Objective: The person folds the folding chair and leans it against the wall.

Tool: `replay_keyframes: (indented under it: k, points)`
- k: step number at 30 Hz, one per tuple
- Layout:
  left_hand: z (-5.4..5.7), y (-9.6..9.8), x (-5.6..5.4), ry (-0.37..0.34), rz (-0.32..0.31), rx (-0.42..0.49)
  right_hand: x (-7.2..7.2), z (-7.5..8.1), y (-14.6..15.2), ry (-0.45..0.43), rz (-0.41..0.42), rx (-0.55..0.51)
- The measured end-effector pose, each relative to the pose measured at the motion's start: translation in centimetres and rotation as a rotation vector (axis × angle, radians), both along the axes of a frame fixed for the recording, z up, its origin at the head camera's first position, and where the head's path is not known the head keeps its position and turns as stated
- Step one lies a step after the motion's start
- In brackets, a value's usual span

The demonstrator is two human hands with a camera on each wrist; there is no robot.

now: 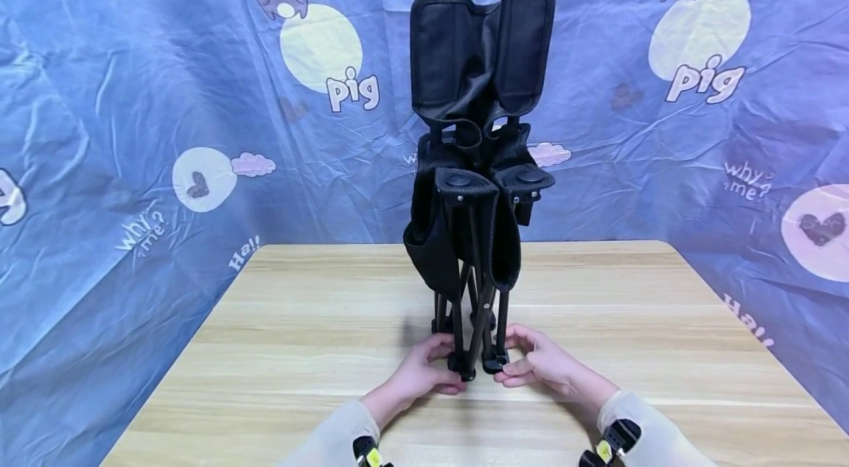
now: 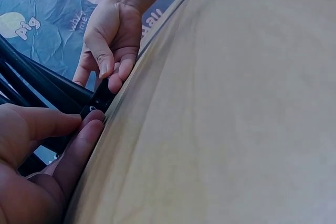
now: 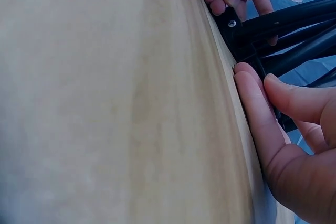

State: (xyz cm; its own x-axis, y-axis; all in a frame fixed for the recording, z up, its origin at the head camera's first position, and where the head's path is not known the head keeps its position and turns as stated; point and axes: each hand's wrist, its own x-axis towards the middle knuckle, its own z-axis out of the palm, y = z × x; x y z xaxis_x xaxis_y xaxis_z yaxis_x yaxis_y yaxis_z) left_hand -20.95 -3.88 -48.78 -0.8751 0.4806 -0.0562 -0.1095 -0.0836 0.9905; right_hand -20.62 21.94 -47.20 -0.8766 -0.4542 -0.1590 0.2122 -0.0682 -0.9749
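Note:
A black folding camp chair (image 1: 434,54) stands upright on the wooden table, folded narrow, its fabric back up and its crossed legs bunched below. My left hand (image 1: 427,365) pinches the front left foot (image 1: 462,367) between thumb and fingers. On the other side, my right hand (image 1: 540,362) holds the front right foot (image 1: 494,362) in the same way. In the left wrist view the fingers (image 2: 86,140) lie low against the tabletop beside the foot. The right wrist view shows the thumb (image 3: 294,98) at the black plastic foot. The rear feet are partly hidden behind the front legs.
The light wooden table (image 1: 318,305) extends around the chair on all sides. A blue cloth backdrop (image 1: 166,69) with pig prints hangs behind and beside it. The chair's armrest ends (image 1: 464,183) jut forward above the hands.

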Motion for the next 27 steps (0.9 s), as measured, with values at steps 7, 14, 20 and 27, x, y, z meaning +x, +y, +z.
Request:
replay_keyframes:
  k: [7, 14, 20, 27]
  points:
    - [0.2, 0.0, -0.5, 0.008, 0.002, -0.003, -0.7, -0.1, 0.1, -0.016, -0.01, -0.014]
    - [0.2, 0.1, -1.0, 0.014, 0.012, -0.008, -1.1, 0.0, -0.1, -0.02, -0.024, -0.025]
    - [0.2, 0.2, -1.6, 0.013, 0.01, -0.002, -1.5, 0.1, -0.2, -0.027, -0.05, -0.032]
    - [0.2, 0.4, -2.2, 0.012, 0.023, 0.0, -2.1, 0.2, -0.3, -0.019, -0.068, -0.031]
